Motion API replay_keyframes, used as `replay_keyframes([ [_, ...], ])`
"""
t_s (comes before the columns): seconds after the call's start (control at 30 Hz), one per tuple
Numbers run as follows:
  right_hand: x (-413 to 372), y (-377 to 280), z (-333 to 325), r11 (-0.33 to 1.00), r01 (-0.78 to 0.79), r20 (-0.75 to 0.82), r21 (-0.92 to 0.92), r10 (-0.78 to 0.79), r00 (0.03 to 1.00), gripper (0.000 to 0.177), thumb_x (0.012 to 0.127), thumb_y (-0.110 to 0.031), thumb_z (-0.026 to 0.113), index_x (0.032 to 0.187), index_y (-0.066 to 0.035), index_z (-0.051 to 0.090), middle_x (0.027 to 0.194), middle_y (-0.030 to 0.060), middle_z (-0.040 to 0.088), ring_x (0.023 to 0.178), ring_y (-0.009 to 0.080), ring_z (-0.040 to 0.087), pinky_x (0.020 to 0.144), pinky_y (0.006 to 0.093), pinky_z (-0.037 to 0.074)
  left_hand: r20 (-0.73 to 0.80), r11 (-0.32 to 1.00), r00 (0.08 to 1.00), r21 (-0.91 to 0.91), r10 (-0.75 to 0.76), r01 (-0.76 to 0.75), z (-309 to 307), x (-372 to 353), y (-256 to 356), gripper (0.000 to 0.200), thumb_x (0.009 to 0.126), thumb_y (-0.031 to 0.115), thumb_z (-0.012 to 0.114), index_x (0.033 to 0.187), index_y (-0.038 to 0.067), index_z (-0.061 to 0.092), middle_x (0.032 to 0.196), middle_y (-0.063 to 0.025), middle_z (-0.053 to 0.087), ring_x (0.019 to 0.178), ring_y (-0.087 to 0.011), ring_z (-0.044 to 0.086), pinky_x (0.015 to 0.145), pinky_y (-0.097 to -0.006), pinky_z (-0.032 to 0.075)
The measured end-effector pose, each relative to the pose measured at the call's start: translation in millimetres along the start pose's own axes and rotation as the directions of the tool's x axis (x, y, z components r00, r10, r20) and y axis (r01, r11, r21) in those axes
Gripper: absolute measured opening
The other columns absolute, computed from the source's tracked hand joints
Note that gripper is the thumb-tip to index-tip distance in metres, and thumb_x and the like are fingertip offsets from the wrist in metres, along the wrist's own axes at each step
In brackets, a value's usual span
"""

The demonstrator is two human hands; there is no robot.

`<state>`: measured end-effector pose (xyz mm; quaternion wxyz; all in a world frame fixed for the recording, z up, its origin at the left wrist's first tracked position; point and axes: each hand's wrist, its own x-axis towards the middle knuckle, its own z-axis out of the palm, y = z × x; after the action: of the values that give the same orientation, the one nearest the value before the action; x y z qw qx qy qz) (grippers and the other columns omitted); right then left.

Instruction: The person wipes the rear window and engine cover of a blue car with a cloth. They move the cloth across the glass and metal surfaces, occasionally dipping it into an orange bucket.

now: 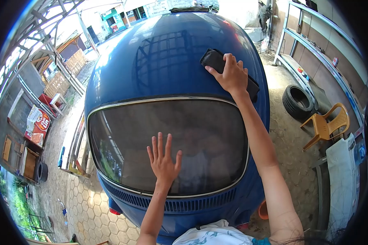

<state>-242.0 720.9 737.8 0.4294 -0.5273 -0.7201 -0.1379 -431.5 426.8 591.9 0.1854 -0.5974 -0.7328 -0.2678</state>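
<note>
A blue car (114,77) with a rounded roof fills the middle of the head view, its rear towards me. Against the dark rear window (208,134) my left hand (163,161) lies flat, fingers spread and holding nothing. Up on the right side of the roof, my right hand (233,75) grips a folded black cloth (212,59), which lies over the blue paint and sticks out on both sides of the fingers. Part of the cloth is hidden under the palm. Below the window runs a row of vent slots (188,204).
At the right stand a yellow plastic chair (325,124), a loose tyre (297,101) and a metal rack (292,34) along the wall. An orange container (263,210) sits low by the car. Wooden boards (75,151) lie at the left on hexagonal paving (86,204).
</note>
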Motion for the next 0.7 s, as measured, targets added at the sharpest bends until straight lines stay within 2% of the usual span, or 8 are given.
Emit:
replay_keyframes([
  [0.13, -36.0, -5.6, -23.5, 0.971, 0.232, 0.072, 0.062, -0.236, 0.969, 0.068, 0.081, -0.068, 0.077, 0.115, -0.015, 0.054, 0.106, -0.0004, 0.06, 0.096, 0.0265, 0.06, 0.081, 0.0477, 0.048, -0.143, 0.952, 0.942, -0.031, -0.305, 0.304, 1.1, 23.2, -57.3, 0.067, 0.106, 0.047, 0.048, 0.164, 0.016, 0.035, 0.172, -0.0132, 0.029, 0.16, -0.0337, 0.022, 0.128, -0.054, 0.015],
  [0.23, -37.3, 7.1, -31.3, 0.952, 0.255, 0.106, 0.169, -0.275, 0.956, 0.068, 0.08, -0.069, 0.078, 0.115, -0.015, 0.054, 0.105, -0.0006, 0.06, 0.096, 0.026, 0.06, 0.081, 0.0479, 0.048, -0.181, 0.899, 0.881, -0.067, -0.437, 0.433, 1.7, 44.9, -110.4, 0.069, 0.108, 0.049, 0.045, 0.166, 0.015, 0.03, 0.172, -0.0131, 0.027, 0.16, -0.0334, 0.021, 0.128, -0.0527, 0.015],
  [0.33, -20.5, 11.7, -20.9, 0.997, 0.036, 0.099, 0.068, -0.043, 0.994, 0.071, 0.081, -0.07, 0.076, 0.117, -0.013, 0.054, 0.11, 0.0018, 0.062, 0.101, 0.0297, 0.062, 0.083, 0.0508, 0.048, -0.191, 0.878, 0.857, -0.074, -0.478, 0.473, 1.6, 66.7, -133.5, 0.069, 0.108, 0.049, 0.045, 0.166, 0.013, 0.03, 0.172, -0.0133, 0.027, 0.16, -0.0333, 0.022, 0.128, -0.0526, 0.016],
  [0.43, -22.8, -0.6, -18.4, 1.0, 0.006, 0.078, -0.001, -0.006, 0.997, 0.07, 0.082, -0.068, 0.076, 0.118, -0.013, 0.053, 0.113, 0.0036, 0.063, 0.104, 0.0324, 0.062, 0.084, 0.0514, 0.049, -0.207, 0.952, 0.933, 0.013, -0.295, 0.305, 6.0, 77.7, -99.6, 0.07, 0.107, 0.048, 0.048, 0.165, 0.013, 0.032, 0.171, -0.0143, 0.03, 0.159, -0.0334, 0.024, 0.128, -0.0528, 0.017],
  [0.5, -26.5, -4.9, -26.2, 0.999, 0.044, 0.082, -0.006, -0.043, 0.996, 0.07, 0.083, -0.068, 0.076, 0.118, -0.013, 0.053, 0.113, 0.0033, 0.063, 0.104, 0.0319, 0.062, 0.084, 0.0507, 0.05, -0.143, 0.998, 0.988, 0.002, -0.056, 0.057, 1.1, 76.4, -33.6, 0.07, 0.105, 0.046, 0.052, 0.165, 0.014, 0.033, 0.171, -0.0144, 0.03, 0.159, -0.0336, 0.025, 0.127, -0.0547, 0.018],
  [0.6, -27.7, 2.9, -27.4, 0.992, 0.098, 0.108, 0.084, -0.107, 0.988, 0.069, 0.082, -0.069, 0.076, 0.117, -0.014, 0.053, 0.112, 0.0034, 0.063, 0.102, 0.0316, 0.063, 0.084, 0.0503, 0.05, 0.035, 0.954, 0.964, -0.157, 0.262, -0.254, 13.0, 49.1, 59.2, 0.071, 0.101, 0.045, 0.059, 0.162, 0.016, 0.04, 0.169, -0.0122, 0.035, 0.157, -0.0309, 0.031, 0.127, -0.0543, 0.021],
  [0.67, -18.6, 22.4, -21.8, 0.987, 0.122, 0.073, 0.101, -0.13, 0.989, 0.069, 0.082, -0.069, 0.076, 0.117, -0.014, 0.052, 0.111, 0.0034, 0.064, 0.101, 0.0317, 0.063, 0.084, 0.0499, 0.05, 0.063, 0.9, 0.917, -0.228, 0.394, -0.371, 33.2, 24.2, 89.7, 0.071, 0.1, 0.045, 0.06, 0.162, 0.017, 0.041, 0.169, -0.0111, 0.035, 0.157, -0.029, 0.032, 0.127, -0.0539, 0.021],
  [0.7, -16.6, 36.4, -18.0, 0.985, 0.129, 0.064, 0.11, -0.137, 0.989, 0.069, 0.082, -0.069, 0.076, 0.117, -0.014, 0.052, 0.111, 0.0034, 0.064, 0.1, 0.0317, 0.063, 0.084, 0.0497, 0.05, 0.05, 0.913, 0.928, -0.206, 0.369, -0.352, 33.7, 22.7, 89.2, 0.07, 0.1, 0.045, 0.059, 0.162, 0.017, 0.041, 0.169, -0.0112, 0.035, 0.157, -0.0293, 0.031, 0.127, -0.0537, 0.021],
])
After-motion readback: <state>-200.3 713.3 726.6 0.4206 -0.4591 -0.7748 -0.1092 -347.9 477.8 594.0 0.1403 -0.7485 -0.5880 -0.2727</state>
